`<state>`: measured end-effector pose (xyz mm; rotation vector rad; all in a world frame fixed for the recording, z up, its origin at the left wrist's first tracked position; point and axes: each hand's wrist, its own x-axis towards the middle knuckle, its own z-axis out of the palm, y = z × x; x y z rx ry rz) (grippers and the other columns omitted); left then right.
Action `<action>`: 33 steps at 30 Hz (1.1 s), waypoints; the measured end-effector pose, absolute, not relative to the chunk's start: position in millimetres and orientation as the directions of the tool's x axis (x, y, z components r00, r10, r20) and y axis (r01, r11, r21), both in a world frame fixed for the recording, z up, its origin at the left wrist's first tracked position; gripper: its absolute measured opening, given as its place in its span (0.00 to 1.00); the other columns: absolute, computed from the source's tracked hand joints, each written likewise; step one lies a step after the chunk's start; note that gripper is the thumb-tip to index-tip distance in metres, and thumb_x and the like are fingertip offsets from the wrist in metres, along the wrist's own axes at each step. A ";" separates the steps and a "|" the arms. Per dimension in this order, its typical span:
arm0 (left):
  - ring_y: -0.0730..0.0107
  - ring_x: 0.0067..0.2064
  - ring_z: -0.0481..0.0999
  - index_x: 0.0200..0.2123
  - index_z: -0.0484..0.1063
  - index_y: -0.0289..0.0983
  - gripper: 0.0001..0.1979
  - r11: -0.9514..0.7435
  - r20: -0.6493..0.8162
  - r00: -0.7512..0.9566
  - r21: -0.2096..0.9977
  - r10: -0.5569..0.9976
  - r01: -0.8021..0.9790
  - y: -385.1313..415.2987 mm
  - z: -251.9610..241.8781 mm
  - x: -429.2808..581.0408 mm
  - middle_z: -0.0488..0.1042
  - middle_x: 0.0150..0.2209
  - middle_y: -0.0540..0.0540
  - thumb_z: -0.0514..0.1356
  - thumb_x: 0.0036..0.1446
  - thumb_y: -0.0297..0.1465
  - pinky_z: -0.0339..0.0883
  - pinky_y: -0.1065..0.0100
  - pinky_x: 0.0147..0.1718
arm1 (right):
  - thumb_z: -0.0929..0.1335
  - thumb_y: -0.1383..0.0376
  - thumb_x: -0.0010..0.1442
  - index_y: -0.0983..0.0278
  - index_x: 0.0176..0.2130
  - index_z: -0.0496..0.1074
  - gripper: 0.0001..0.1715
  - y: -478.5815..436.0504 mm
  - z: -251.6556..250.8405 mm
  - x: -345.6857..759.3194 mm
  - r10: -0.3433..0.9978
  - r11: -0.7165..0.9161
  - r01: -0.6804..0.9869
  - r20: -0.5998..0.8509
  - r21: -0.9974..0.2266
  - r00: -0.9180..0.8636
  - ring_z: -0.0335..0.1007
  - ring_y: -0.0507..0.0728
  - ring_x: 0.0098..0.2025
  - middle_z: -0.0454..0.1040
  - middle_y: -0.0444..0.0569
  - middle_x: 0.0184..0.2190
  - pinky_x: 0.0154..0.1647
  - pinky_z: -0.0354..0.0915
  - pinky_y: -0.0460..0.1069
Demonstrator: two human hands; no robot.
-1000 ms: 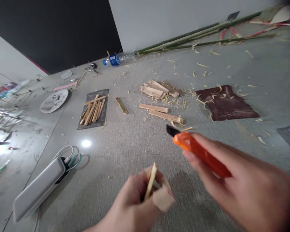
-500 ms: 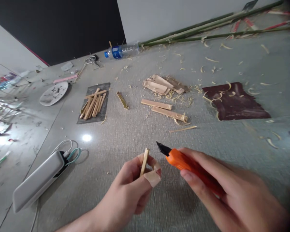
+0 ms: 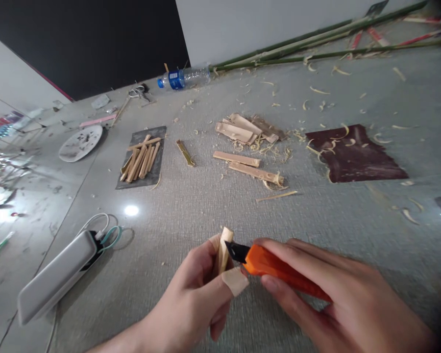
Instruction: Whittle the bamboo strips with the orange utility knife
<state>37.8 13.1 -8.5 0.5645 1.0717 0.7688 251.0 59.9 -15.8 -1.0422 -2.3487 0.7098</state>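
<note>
Between the thumb and fingers of my left hand (image 3: 202,289) a short bamboo strip (image 3: 226,236) stands nearly upright, its lower part hidden in the grip. A plaster wraps the left thumb. My right hand (image 3: 338,294) is closed around an orange utility knife (image 3: 279,272). The knife's black blade (image 3: 235,251) points left, its tip at the strip's face near the upper end. Beyond the hands lie two flat bamboo pieces (image 3: 255,172) and a thin sliver (image 3: 277,196).
Thin sticks (image 3: 143,159) lie on dark sandpaper (image 3: 158,171) at left, near a power bank (image 3: 61,274). Farther back are a bamboo pile (image 3: 238,128), a plastic bottle (image 3: 183,78), green bamboo poles (image 3: 297,51) and scissors (image 3: 141,92). Brown sandpaper (image 3: 367,162) with shavings lies right.
My right hand has brought the knife left and slightly down, from apart to the strip. The strip has turned in my left hand, showing a wider face.
</note>
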 end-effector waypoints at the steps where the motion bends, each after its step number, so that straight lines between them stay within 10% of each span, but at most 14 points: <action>1: 0.84 0.17 0.51 0.41 0.66 0.38 0.21 0.617 -0.556 0.271 0.736 0.786 -0.278 13.6 -8.0 37.8 0.58 0.21 0.61 0.68 0.61 0.46 0.57 0.80 0.15 | 0.66 0.58 0.71 0.59 0.55 0.74 0.16 59.9 -15.9 250.9 0.773 0.581 0.531 0.215 -0.617 -0.597 0.85 0.59 0.39 0.85 0.50 0.44 0.33 0.80 0.52; 33: 0.81 0.24 0.50 0.32 0.60 0.39 0.23 0.482 -0.458 0.182 0.868 0.870 -0.121 14.7 -4.5 36.6 0.54 0.26 0.58 0.66 0.64 0.49 0.46 0.73 0.21 | 0.65 0.60 0.71 0.60 0.52 0.77 0.15 61.1 -13.3 250.6 0.775 0.591 0.520 0.254 -0.617 -0.578 0.85 0.59 0.38 0.85 0.50 0.43 0.29 0.79 0.51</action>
